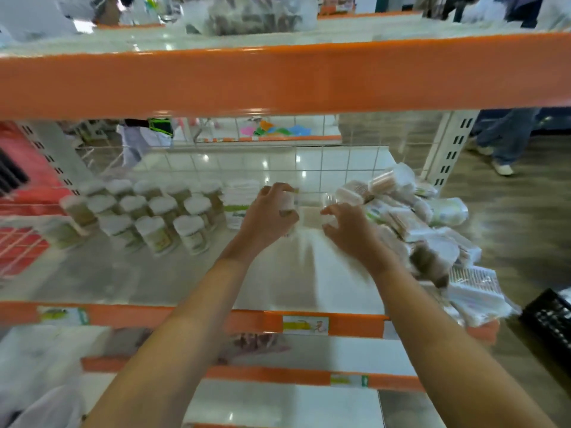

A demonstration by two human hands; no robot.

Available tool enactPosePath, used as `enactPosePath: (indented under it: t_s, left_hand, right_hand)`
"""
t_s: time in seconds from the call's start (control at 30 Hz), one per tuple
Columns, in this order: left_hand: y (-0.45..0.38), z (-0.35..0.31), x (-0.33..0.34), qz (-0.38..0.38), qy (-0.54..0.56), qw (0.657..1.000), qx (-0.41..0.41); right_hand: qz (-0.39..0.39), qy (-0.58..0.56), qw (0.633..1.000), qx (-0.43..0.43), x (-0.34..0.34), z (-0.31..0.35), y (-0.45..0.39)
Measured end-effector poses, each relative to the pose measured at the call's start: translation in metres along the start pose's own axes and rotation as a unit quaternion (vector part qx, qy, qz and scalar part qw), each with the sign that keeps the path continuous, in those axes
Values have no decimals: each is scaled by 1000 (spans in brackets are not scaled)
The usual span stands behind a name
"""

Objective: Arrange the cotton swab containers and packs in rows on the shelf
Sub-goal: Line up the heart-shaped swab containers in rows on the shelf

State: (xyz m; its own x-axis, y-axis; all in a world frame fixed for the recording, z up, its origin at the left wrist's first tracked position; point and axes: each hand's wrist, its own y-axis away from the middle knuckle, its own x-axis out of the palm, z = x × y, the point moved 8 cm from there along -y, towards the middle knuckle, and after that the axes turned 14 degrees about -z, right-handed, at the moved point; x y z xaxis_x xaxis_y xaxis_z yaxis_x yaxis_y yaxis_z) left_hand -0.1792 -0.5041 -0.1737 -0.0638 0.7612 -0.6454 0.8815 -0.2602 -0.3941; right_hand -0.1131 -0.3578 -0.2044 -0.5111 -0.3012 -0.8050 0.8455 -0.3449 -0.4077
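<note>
Setting: a shop shelf [173, 282] with a pale glossy surface and an orange front edge, seen from above by a head-worn camera; a second orange beam crosses overhead. The picture is blurred by motion.

Left hand: the left hand [272, 211] reaches to the middle back of the shelf, fingers curled round a small white-capped cotton swab container [290, 202], held upright or nearly so, just above or on the shelf; I cannot tell which.

Right hand: the right hand [349, 230] is just beside it, fingers bent round a small clear or white object [329, 200]; blur hides what it is and how firmly it is held.

Arranged rows: white-lidded round containers [160, 214] stand in about three rows at the left, with a taller white and green box [238, 205] at their right end, near the left hand.

Unsorted heap: cotton swab packs [432, 230] in clear plastic lie piled loosely at the right end of the shelf, some hanging over the front edge.

Surroundings: a black crate [550, 316] sits low at the right; a person's legs [506, 140] show beyond the shelf.

Progress, as a judgement: the left side looks sorted, the heap is not yet touched, and the centre is bare.

Risks, as a judgement: the right forearm runs close to the heap, so a sideways sweep could push the overhanging packs off the edge. The containers look light and narrow; setting one down tilted, or nudging the box, could topple neighbours in the rows.
</note>
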Motion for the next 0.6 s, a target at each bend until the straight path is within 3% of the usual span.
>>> enactPosePath:
  t_s: [0.6]
  left_hand:
    - [52,122,-124,-36,-46,994,-90]
  right_hand:
    - [100,-65,992,-43,88,151,39]
